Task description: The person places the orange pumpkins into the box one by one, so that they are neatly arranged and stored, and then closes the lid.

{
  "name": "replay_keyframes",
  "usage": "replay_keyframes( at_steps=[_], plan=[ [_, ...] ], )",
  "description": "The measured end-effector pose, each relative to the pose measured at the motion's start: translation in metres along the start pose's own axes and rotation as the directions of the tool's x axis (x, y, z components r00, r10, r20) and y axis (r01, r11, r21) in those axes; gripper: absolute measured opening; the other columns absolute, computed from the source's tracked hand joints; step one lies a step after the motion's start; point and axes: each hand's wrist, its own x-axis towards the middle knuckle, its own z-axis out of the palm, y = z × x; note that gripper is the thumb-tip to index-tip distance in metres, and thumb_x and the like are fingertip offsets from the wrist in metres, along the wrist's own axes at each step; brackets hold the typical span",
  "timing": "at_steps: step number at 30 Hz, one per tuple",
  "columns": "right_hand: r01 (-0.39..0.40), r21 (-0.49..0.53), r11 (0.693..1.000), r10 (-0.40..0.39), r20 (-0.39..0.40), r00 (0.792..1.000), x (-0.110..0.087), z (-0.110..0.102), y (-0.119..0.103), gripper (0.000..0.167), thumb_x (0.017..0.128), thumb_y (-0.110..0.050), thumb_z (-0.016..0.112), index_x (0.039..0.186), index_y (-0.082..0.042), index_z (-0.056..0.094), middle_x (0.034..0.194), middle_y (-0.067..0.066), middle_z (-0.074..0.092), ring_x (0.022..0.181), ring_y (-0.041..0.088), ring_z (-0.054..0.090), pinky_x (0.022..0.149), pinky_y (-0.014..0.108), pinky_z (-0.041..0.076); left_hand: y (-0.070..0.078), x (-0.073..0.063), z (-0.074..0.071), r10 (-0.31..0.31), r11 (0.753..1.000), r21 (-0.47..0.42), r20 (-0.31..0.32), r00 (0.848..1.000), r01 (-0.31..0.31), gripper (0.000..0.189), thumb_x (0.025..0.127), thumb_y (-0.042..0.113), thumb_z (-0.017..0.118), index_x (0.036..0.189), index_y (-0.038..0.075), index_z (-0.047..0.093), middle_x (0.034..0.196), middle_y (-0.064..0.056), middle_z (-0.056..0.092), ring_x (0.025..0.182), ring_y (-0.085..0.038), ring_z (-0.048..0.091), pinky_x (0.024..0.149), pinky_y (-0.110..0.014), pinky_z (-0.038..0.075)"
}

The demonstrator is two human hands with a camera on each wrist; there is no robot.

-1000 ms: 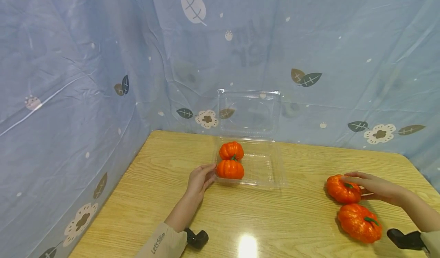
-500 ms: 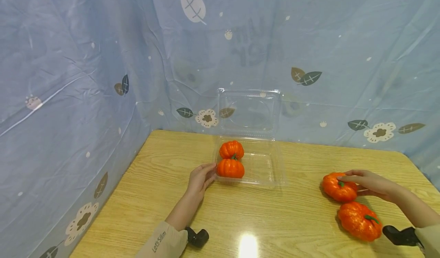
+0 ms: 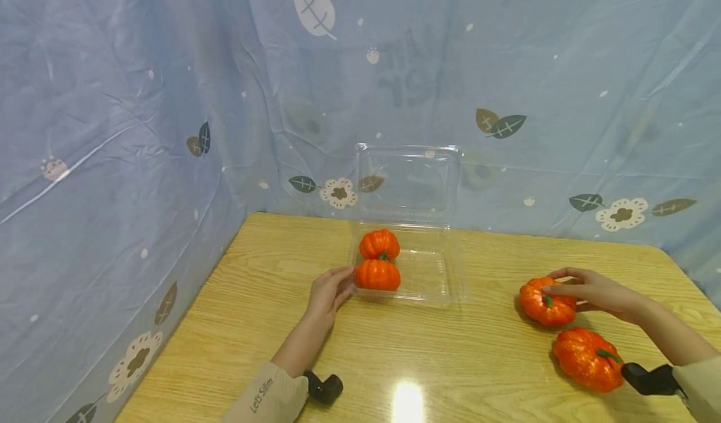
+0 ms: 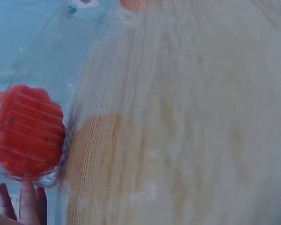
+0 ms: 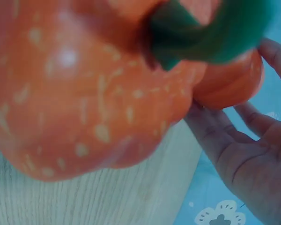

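In the head view, my right hand grips a small orange toy pumpkin with a green stem, fingers and thumb on its right side. A second, speckled pumpkin lies just in front of it and fills much of the right wrist view, with the gripped pumpkin partly hidden behind. My left hand touches the left front corner of a clear plastic clamshell box. Its fingers look straight against the box wall in the left wrist view. Two pumpkins sit inside, along the box's left side.
The box's lid stands raised at the back, against a blue patterned curtain. Wood-grain table lies between the box and the right-hand pumpkins. Black wrist devices show at both sleeves.
My right hand and the pumpkin it grips have moved left and slightly back, away from the speckled pumpkin. My left hand and the box stay in place.
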Motion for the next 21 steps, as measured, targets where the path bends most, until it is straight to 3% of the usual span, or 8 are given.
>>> replay_keyframes(
  at_steps=[5,8,11,15,21],
  plan=[
    [0.054,-0.068,0.996,-0.058,-0.055,0.997,0.000,0.003,-0.010,0.049,0.094,-0.019,0.051,0.130,0.010,0.034,0.124,0.036,0.040,0.104,0.033,0.055,0.077,0.042,0.052,0.000,0.000,0.000,-0.001,1.000,0.009,0.001,1.000,0.001,0.017,0.083,0.016,0.068,0.094,0.004,0.065,0.085,0.003,0.067,0.080,-0.008,0.062,0.072,-0.020,0.052],
    [0.091,-0.123,0.988,-0.103,-0.093,0.990,-0.002,0.004,-0.018,0.045,0.094,-0.019,0.052,0.129,0.006,0.040,0.123,0.033,0.042,0.102,0.021,0.055,0.074,0.036,0.052,0.000,0.000,0.001,-0.001,1.000,0.011,0.001,1.000,0.001,0.018,0.083,0.016,0.068,0.095,0.003,0.065,0.086,0.003,0.067,0.080,-0.008,0.062,0.071,-0.020,0.052],
    [0.115,-0.179,0.977,-0.139,-0.131,0.982,-0.004,0.004,-0.025,0.044,0.093,-0.020,0.053,0.128,0.003,0.041,0.124,0.031,0.044,0.103,0.021,0.054,0.072,0.031,0.052,0.001,0.000,0.002,0.000,1.000,0.008,0.000,1.000,0.000,0.016,0.083,0.016,0.068,0.093,0.004,0.066,0.085,0.002,0.067,0.078,-0.008,0.062,0.069,-0.019,0.052],
    [0.127,-0.241,0.962,-0.173,-0.179,0.969,-0.003,0.004,-0.034,0.043,0.093,-0.020,0.055,0.128,0.001,0.042,0.124,0.029,0.046,0.104,0.034,0.053,0.070,0.030,0.052,0.000,0.000,0.003,0.000,1.000,0.003,0.002,1.000,0.000,0.016,0.083,0.016,0.068,0.093,0.004,0.066,0.084,0.003,0.067,0.078,-0.008,0.062,0.068,-0.019,0.052],
    [0.148,-0.276,0.950,-0.218,-0.247,0.944,0.006,0.007,-0.048,0.044,0.091,-0.020,0.059,0.126,0.002,0.045,0.123,0.029,0.047,0.102,0.041,0.056,0.070,0.026,0.051,0.000,0.000,0.002,-0.003,1.000,0.012,0.005,1.000,0.003,0.022,0.084,0.017,0.067,0.099,0.001,0.064,0.087,0.002,0.067,0.081,-0.009,0.063,0.072,-0.020,0.052]
  ],
)
